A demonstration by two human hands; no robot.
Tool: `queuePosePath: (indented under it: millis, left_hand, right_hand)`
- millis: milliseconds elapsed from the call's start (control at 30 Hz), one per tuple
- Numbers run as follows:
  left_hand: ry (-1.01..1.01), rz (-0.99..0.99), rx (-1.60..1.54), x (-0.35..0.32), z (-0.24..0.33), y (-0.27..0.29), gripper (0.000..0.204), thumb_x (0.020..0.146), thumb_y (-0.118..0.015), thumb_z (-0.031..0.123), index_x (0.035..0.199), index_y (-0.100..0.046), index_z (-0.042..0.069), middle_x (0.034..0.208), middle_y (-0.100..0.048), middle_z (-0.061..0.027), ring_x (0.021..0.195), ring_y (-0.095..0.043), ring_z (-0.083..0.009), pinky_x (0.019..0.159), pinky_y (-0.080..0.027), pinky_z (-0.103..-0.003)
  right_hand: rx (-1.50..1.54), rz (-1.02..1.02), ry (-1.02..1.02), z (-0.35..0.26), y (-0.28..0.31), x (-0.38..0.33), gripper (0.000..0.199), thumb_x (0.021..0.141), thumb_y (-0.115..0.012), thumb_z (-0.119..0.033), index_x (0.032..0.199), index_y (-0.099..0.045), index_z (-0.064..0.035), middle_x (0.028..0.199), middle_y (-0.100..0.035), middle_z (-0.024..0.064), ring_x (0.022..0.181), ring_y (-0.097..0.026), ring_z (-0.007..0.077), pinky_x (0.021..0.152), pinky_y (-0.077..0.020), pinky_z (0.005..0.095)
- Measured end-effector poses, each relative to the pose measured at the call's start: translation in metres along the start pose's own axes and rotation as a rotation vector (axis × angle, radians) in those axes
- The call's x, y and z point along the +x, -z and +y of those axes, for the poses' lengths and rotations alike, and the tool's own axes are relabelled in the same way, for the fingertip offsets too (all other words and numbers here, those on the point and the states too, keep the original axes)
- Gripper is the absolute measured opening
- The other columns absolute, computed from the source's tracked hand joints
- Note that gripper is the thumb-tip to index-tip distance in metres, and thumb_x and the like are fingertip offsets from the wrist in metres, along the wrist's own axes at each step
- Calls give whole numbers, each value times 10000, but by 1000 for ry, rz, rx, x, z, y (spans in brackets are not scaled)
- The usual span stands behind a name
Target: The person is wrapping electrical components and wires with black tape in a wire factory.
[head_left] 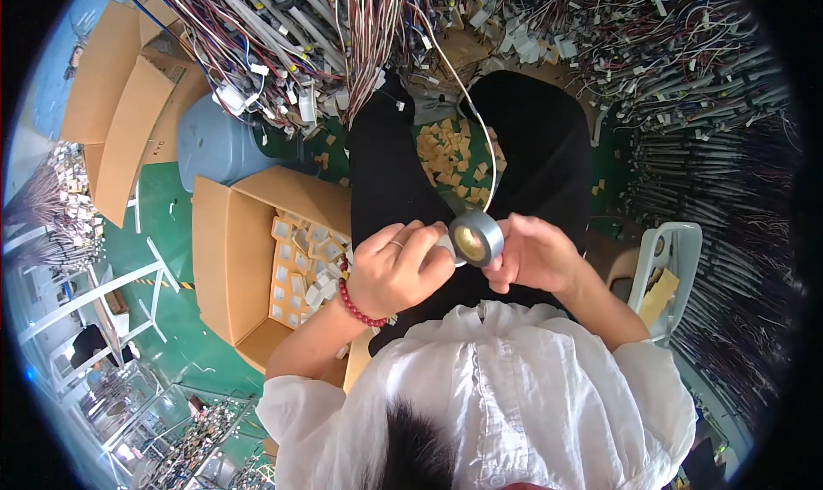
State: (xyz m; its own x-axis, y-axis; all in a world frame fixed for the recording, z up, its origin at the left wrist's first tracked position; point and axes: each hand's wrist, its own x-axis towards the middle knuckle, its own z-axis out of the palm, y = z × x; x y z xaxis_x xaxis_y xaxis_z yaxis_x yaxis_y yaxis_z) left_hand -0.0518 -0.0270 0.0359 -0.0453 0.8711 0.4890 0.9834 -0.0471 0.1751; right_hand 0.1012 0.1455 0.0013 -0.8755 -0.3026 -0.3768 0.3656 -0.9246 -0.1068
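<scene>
In front of my lap, my left hand (399, 265) is closed with its fingers curled round a small white part (447, 247), mostly hidden by the fingers. My right hand (538, 254) grips a roll of grey tape (477, 238) at its right edge, thumb and fingers pinching it. The roll stands tilted right beside the white part. A thin white cable (484, 121) hangs down from the wire bundles and ends behind the tape roll.
Left of my leg, an open cardboard box (225, 258) holds many white parts. A blue-grey stool (206, 143) stands behind it. Wire bundles (283, 27) hang ahead, and more cables (703, 164) crowd the right, near a white plastic bin (686, 258). Beige pieces (452, 151) litter the floor.
</scene>
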Motion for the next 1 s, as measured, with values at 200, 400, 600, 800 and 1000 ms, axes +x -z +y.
queuePosePath:
  millis: [200, 400, 600, 800, 1000]
  left_hand:
    - [107, 37, -23, -2, -3, 0, 170, 725, -647, 44, 710, -478, 61, 859, -631, -67, 670, -636, -162, 610, -531, -277]
    - [140, 42, -300, -11, 5, -13, 162, 656, -679, 28, 687, -520, 37, 866, -669, -80, 651, -657, -209, 546, -531, -313]
    - [433, 194, -634, -20, 20, -22, 235, 590, -658, -105, 686, -498, 37, 817, -664, -70, 564, -623, -201, 482, -479, -279]
    - [664, 144, -996, -19, 24, -20, 329, 678, -732, -97, 688, -429, 33, 807, -650, -147, 689, -608, -131, 585, -475, -246]
    - [1003, 134, -1412, -31, 24, -23, 289, 737, -718, -86, 713, -451, 22, 897, -633, -108, 839, -614, -114, 722, -502, -246]
  right_hand:
    - [91, -254, 118, 10, 2, 2, 610, 866, -509, -241, 1352, -365, 98, 875, -624, 147, 657, -562, 219, 599, -466, 378]
    - [-171, 4, 167, -4, -13, -3, 342, 856, -526, -163, 1099, -527, 77, 690, -572, 142, 538, -523, 187, 491, -445, 303]
    - [-948, 185, 324, -31, 2, -32, 415, 702, -733, -37, 1085, -577, -13, 1148, -488, 91, 914, -534, 172, 773, -464, 282]
    - [-1540, -22, 454, -44, -31, -1, 617, 616, -857, -158, 1175, -615, -59, 1105, -557, 95, 1049, -526, 244, 908, -426, 345]
    - [-1584, -128, 379, -39, -30, -10, 560, 650, -834, -236, 1122, -601, -44, 994, -565, 98, 947, -541, 245, 810, -436, 329]
